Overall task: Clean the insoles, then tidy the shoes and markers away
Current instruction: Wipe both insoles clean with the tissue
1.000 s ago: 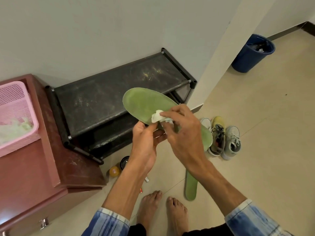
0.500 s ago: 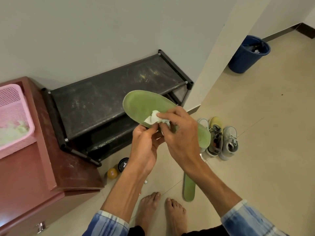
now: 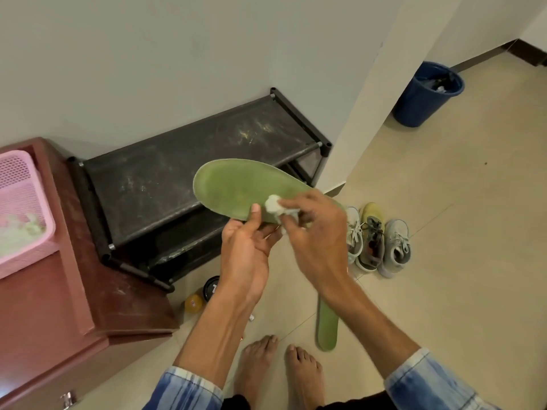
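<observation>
Your left hand (image 3: 248, 255): grips the green insole (image 3: 233, 187) at its near edge, with the thumb on the upper face and the fingers curled beneath.

Your right hand (image 3: 316, 241): pinches a white wad (image 3: 273, 204) between thumb and fingertips and presses it on the insole's upper face, just beside your left thumb.

Green insole: you hold it in the air over the black shoe rack (image 3: 177, 179). The broad toe end points left and away, and the heel end is hidden behind your right hand.

Second insole (image 3: 327, 324): the same green, lying flat on the tiled floor (image 3: 458, 261). It is just right of your bare feet (image 3: 257, 368), and its far end is hidden by your right forearm.

Shoes (image 3: 374, 238): three in a row on the floor right of the rack, side by side and touching, toes pointing away from you. One is pale, one has a yellow toe, one is grey.

Shoe rack: black, against the wall, with a dusty top shelf and a lower shelf showing under it.

Cabinet (image 3: 88, 291): red-brown, to your left, just beside the rack.

Pink basket (image 3: 20, 202): stands on the cabinet top and holds pale fluffy material.

Black round tin (image 3: 211, 287) and orange round item (image 3: 194, 303): on the floor by the rack's near foot, just beside each other. What they are cannot be told.

Blue bin (image 3: 426, 96): by the far wall, well apart from the shoes, with dark contents.

Sleeves (image 3: 183, 389): blue-and-white check, pushed up your forearms.
</observation>
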